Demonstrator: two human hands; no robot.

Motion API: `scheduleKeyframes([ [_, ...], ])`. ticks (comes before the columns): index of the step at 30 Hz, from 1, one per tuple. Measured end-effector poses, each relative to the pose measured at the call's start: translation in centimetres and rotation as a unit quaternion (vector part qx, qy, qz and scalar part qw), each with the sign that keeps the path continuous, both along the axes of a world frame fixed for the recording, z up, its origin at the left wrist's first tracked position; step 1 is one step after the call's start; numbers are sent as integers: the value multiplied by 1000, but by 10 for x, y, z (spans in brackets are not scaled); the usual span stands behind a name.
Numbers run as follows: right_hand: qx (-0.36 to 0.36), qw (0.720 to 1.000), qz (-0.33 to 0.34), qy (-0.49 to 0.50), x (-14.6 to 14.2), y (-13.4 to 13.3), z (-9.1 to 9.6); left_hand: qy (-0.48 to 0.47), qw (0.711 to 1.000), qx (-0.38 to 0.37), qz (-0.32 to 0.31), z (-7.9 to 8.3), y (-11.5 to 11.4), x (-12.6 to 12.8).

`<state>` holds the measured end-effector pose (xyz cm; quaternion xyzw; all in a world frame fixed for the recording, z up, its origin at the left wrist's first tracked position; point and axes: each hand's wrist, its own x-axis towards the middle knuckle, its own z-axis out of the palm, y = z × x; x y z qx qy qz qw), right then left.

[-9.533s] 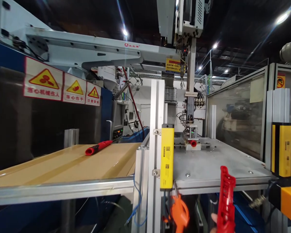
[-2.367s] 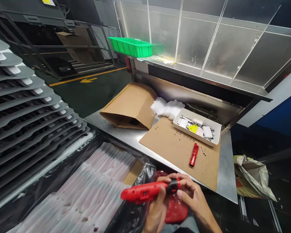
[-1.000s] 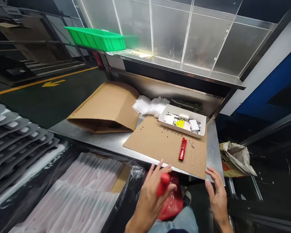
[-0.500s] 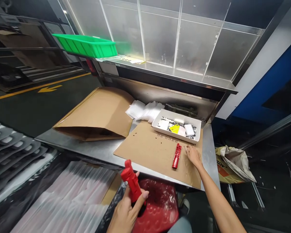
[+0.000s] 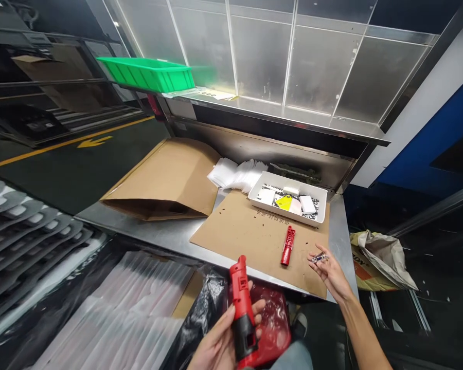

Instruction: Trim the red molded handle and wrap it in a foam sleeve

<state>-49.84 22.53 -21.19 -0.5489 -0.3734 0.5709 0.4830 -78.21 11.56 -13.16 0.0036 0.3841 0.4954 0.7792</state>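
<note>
While the red-and-black housing is gripped in the left hand before the counter, small metal parts are held in the right hand.
Over the cardboard sheet, beside the red shell, the parts are best secured against dropping.

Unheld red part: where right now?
Head view, right of centre: the red part lies on the cardboard, on the near side of the white tray and left of the right hand.
</note>
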Motion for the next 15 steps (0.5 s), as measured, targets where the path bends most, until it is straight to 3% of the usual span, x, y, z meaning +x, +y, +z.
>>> scheduleKeyframes([
  [3, 6, 999, -12, 50, -14, -40, 27, 4, 1000, -14, 16, 7, 8, 12],
  [6, 15, 999, -3, 51, -39, -76, 53, -60, 998, -4, 14, 17, 10, 19],
  [11, 146, 984, -31, -95, -88, -130, 85, -154, 988, 22, -21, 31, 3, 14],
  [15, 211, 971, -65, -91, -119, -155, 102, -167, 984, 56, -4, 33, -8, 8],
])
